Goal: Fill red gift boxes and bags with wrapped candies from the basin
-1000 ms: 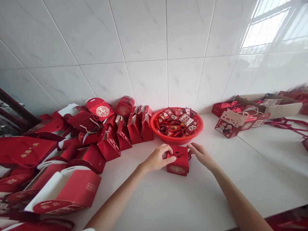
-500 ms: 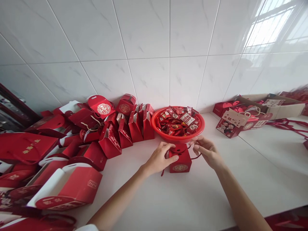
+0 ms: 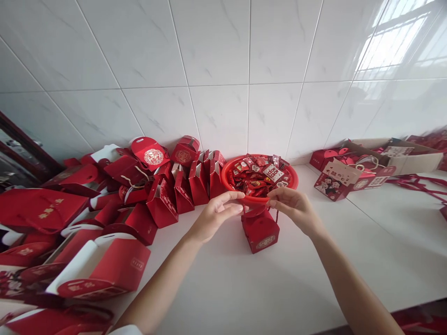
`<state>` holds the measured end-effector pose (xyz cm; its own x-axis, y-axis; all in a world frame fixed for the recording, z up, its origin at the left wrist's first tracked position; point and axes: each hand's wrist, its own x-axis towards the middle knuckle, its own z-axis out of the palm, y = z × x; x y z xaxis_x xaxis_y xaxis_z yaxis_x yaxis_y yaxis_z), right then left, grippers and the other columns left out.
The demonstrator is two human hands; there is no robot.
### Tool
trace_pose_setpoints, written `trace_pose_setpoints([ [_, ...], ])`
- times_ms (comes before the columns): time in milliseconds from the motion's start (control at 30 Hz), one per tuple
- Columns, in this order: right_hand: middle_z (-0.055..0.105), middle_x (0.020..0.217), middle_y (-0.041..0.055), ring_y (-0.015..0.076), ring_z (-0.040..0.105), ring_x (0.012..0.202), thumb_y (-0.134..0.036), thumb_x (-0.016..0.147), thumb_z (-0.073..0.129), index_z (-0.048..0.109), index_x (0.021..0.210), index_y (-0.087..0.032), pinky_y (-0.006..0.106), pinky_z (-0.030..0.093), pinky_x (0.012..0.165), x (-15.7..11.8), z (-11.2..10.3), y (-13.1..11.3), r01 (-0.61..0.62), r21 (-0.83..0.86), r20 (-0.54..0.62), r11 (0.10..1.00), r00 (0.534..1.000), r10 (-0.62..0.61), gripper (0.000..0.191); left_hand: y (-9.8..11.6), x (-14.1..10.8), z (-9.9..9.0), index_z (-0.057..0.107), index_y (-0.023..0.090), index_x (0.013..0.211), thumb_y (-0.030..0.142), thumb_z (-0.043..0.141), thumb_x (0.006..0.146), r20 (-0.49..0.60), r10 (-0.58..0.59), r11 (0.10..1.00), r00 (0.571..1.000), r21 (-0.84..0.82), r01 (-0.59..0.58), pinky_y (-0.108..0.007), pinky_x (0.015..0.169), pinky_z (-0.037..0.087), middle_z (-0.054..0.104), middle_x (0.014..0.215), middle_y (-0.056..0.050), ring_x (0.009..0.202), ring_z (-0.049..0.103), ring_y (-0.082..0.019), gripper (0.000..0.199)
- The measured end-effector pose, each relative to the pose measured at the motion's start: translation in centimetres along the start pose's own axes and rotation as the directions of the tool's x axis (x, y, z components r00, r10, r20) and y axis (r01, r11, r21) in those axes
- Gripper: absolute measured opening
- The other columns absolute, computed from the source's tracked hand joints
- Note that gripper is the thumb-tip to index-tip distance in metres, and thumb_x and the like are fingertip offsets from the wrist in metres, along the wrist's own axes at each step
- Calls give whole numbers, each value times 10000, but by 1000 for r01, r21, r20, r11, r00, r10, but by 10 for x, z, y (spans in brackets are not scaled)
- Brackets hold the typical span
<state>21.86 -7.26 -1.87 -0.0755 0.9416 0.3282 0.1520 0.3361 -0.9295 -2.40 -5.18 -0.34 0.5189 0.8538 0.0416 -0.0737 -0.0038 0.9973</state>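
Note:
A small red gift box (image 3: 259,231) with a gold emblem on its front stands on the white table in front of me, turned a little. My left hand (image 3: 217,215) is closed in a pinch on the dark red cord at the box's upper left. On the other side my right hand (image 3: 297,209) pinches the cord (image 3: 277,216) near the box's upper right. The fingers partly hide the box's top flap. Just behind it is a red plastic basin (image 3: 295,182) heaped with wrapped sweets (image 3: 256,174).
Open red boxes (image 3: 120,263) crowd the left side, with a row of upright ones (image 3: 199,186) beside the basin. To the right stand a printed gift box (image 3: 333,181), a cardboard carton (image 3: 417,162) and loose dark red ribbons (image 3: 415,184). A tiled wall (image 3: 216,111) closes off the back.
My left hand has moved off the box's top flap to the cord. My right hand has drawn in toward the box with its cord. The box has turned slightly.

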Motion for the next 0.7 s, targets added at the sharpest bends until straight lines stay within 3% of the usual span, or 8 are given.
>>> trace_pose_setpoints([
  [100,719,870,55,187,647,760,-465,829,734,701,925,-200,322,517,700,2,4,-14,9,-69,89,998,996,-3,284,9,-5,5,668,186,1180,345,754,820,77,59,977,995,-209,-41,-495,1076,461,641,1317,-121,1220,619,-312,403],
  [233,680,763,12,166,616,694,-435,816,746,657,1068,-208,308,511,653,0,15,-27,20,-100,159,995,987,-4,351,10,-2,18,660,188,1195,358,749,836,104,109,961,989,-264,-78,-508,1120,426,610,1362,-122,1296,569,-337,407],
  [367,635,684,-28,166,609,666,-391,807,739,597,1114,-232,321,518,659,-1,26,-27,9,-57,57,998,998,-6,374,10,3,26,633,194,1226,370,742,840,85,132,977,988,-180,-115,-510,1147,402,598,1389,-111,1343,533,-346,438],
  [533,621,648,-32,152,603,610,-334,819,702,620,1073,-220,308,512,617,-4,33,-22,22,8,-34,1000,999,-22,290,6,3,32,580,209,1295,322,743,812,61,160,987,985,6,-160,-477,1090,469,560,1443,-113,1363,517,-346,522],
  [633,651,680,-3,165,630,650,-345,812,704,667,982,-210,312,526,629,-9,22,-22,29,11,-132,1000,991,-27,220,-1,0,35,560,207,1306,299,718,829,18,148,987,989,60,-149,-426,1016,518,609,1372,-128,1303,573,-315,512],
  [700,706,770,32,182,661,709,-345,781,733,692,942,-211,322,541,659,-14,6,-22,36,32,-237,999,971,-27,214,-9,-2,38,586,191,1255,297,699,841,-3,143,985,990,99,-142,-394,947,543,663,1264,-126,1165,650,-274,442],
])
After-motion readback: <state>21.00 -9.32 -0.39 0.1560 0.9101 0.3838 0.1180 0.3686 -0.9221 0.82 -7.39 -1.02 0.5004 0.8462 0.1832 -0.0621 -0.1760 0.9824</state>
